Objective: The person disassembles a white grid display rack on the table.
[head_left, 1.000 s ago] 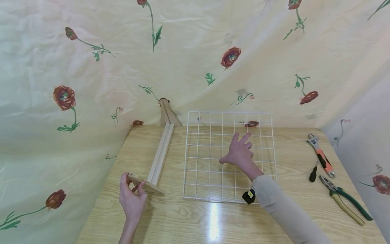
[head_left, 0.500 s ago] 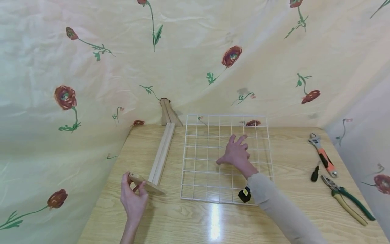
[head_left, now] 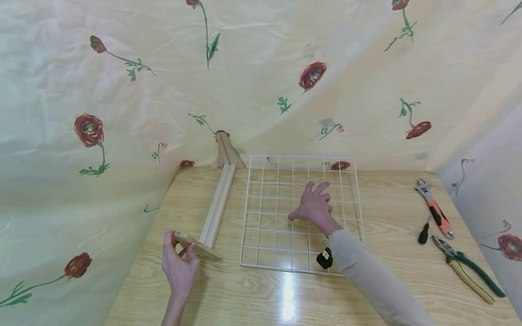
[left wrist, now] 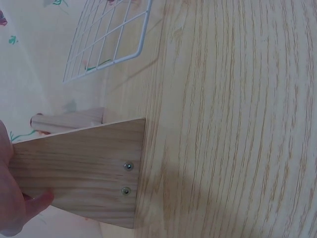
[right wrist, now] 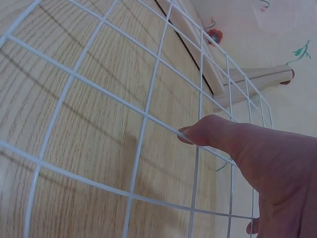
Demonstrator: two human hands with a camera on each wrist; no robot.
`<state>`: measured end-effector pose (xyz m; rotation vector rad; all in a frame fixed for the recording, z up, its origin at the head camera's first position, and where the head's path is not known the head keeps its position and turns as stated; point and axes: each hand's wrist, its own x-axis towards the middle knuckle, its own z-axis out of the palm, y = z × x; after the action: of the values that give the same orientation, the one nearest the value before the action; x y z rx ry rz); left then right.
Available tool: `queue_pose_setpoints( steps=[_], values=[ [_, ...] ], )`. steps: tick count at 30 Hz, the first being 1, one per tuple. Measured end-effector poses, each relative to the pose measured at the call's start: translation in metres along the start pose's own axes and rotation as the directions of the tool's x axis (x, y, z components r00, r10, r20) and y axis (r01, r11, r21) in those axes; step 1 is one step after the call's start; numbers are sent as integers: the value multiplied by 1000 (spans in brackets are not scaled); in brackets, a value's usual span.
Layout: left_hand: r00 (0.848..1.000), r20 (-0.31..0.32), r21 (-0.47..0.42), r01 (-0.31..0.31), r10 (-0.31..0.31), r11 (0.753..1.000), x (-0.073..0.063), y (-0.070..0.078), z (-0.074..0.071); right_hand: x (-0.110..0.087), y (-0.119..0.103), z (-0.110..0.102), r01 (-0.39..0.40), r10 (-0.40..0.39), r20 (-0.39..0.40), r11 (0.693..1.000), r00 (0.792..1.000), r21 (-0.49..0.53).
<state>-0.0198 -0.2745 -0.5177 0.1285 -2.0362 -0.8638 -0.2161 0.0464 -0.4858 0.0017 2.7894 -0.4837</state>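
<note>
My left hand [head_left: 180,269] pinches the upper edge of a trapezoid wooden end board [left wrist: 84,173], thumb on one face. Two metal screws show near its bottom edge. From this board a long wooden rail [head_left: 218,206] runs back to a second wooden end piece [head_left: 229,151]. My right hand [head_left: 314,206] spreads over a white wire grid panel [head_left: 269,220]. The thumb is against one wire in the right wrist view, and the other fingertips reach toward wires farther off. The panel is raised and tilted, with its shadow on the tabletop.
Along the right side of the wooden tabletop [head_left: 244,299] lie an adjustable wrench [head_left: 436,210], a small screwdriver [head_left: 424,233] and pliers [head_left: 465,267]. A small black device [head_left: 325,258] sits at the right wrist. Floral cloth [head_left: 261,68] hangs behind.
My right hand and the wire grid panel have shifted slightly left, toward the wooden frame, and the panel's far edge sits a little lower in view. The left hand keeps its hold.
</note>
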Motion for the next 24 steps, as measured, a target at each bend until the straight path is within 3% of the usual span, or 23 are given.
queue_pose_setpoints(
  steps=[24],
  values=[
    [999, -12, 0, -35, 35, 999, 1, -5, 1, 9, -9, 10, 0, 0, 53, 1000, 999, 4]
  ],
)
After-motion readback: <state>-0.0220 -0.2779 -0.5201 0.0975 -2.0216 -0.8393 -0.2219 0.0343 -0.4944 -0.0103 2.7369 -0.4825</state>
